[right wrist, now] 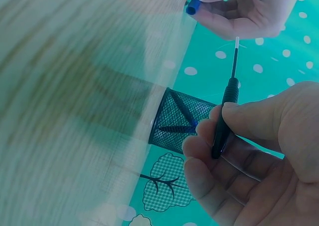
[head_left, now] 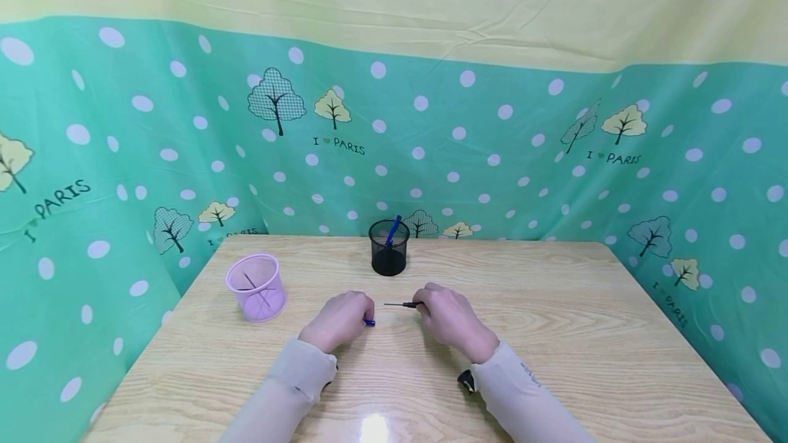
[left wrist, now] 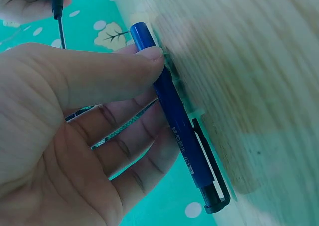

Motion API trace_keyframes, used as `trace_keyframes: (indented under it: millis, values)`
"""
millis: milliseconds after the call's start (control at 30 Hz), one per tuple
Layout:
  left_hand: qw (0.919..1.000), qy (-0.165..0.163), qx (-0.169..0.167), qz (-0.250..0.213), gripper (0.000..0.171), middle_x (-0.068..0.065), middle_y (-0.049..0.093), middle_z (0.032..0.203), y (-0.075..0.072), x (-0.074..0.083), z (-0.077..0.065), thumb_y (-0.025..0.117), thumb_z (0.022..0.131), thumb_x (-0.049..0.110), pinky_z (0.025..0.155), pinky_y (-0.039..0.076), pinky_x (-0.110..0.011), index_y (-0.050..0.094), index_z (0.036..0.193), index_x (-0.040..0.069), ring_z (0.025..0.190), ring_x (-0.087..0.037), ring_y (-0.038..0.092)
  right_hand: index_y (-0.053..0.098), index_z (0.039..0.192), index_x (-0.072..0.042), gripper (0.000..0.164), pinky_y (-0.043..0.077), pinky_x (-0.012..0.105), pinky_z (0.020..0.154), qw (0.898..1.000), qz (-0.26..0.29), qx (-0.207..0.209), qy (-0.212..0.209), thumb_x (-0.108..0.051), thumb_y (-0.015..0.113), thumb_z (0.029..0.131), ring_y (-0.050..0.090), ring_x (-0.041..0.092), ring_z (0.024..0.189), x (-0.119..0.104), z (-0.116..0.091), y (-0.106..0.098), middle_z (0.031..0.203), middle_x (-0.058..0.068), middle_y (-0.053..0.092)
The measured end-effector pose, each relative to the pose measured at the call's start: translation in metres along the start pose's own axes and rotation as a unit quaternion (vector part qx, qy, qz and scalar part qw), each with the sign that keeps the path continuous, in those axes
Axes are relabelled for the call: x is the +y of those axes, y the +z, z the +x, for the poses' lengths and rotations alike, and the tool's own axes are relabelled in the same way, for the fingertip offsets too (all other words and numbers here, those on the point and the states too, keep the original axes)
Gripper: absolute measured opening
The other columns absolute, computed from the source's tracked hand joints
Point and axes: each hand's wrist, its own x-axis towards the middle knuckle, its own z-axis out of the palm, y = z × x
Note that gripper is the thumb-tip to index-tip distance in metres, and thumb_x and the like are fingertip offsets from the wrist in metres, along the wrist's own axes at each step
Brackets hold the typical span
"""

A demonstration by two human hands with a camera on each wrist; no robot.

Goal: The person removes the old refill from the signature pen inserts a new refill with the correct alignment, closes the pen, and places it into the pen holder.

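Note:
My left hand pinches a blue pen barrel between thumb and fingers. The barrel has a black clip at one end; its other end shows as an open tube in the right wrist view. Across from it, my right hand holds the black grip section of a pen between thumb and fingertips. From that section a thin refill sticks out, pointing towards the left hand. The two pen parts are apart, just above the table.
Behind the hands stands a black mesh pen cup with a blue pen leaning in it. At the left, a pink cup has thin dark pieces inside. The wooden table meets a green dotted curtain.

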Motion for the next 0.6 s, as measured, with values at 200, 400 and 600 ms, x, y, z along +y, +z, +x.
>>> trace_keyframes:
  millis: [200, 400, 600]
  values:
    - [1.0, 0.001, 0.0, 0.0, 0.026, 0.008, 0.055, 0.072, 0.0013, -0.0008, 0.0, 0.057, 0.068, -0.008, 0.058, 0.041, -0.026, 0.063, 0.067, 0.018, 0.063, -0.01, 0.046, 0.066, 0.09, -0.018, 0.011, 0.045, 0.026, 0.058, 1.0, 0.001, -0.002, 0.003, -0.012, 0.061, 0.083, 0.051, 0.006, 0.066, 0.0001, 0.0001, 0.0003, 0.078, -0.009, 0.053]
    - [1.0, 0.002, 0.001, -0.002, 0.027, 0.008, 0.054, 0.072, 0.0017, -0.0001, -0.0003, 0.057, 0.069, -0.008, 0.058, 0.04, -0.026, 0.063, 0.067, 0.018, 0.063, -0.011, 0.046, 0.066, 0.09, -0.018, 0.011, 0.045, 0.026, 0.058, 1.0, 0.002, -0.004, 0.005, -0.012, 0.06, 0.084, 0.051, 0.006, 0.067, 0.0, 0.0, 0.0002, 0.078, -0.009, 0.053]
    - [1.0, 0.0, 0.003, 0.0, 0.025, 0.008, 0.053, 0.072, 0.0016, 0.0005, -0.0006, 0.057, 0.069, -0.008, 0.058, 0.041, -0.026, 0.062, 0.068, 0.017, 0.063, -0.011, 0.046, 0.066, 0.09, -0.018, 0.011, 0.045, 0.026, 0.059, 1.0, 0.004, -0.003, 0.004, -0.012, 0.06, 0.083, 0.051, 0.006, 0.067, 0.0001, -0.0003, 0.0002, 0.079, -0.009, 0.053]
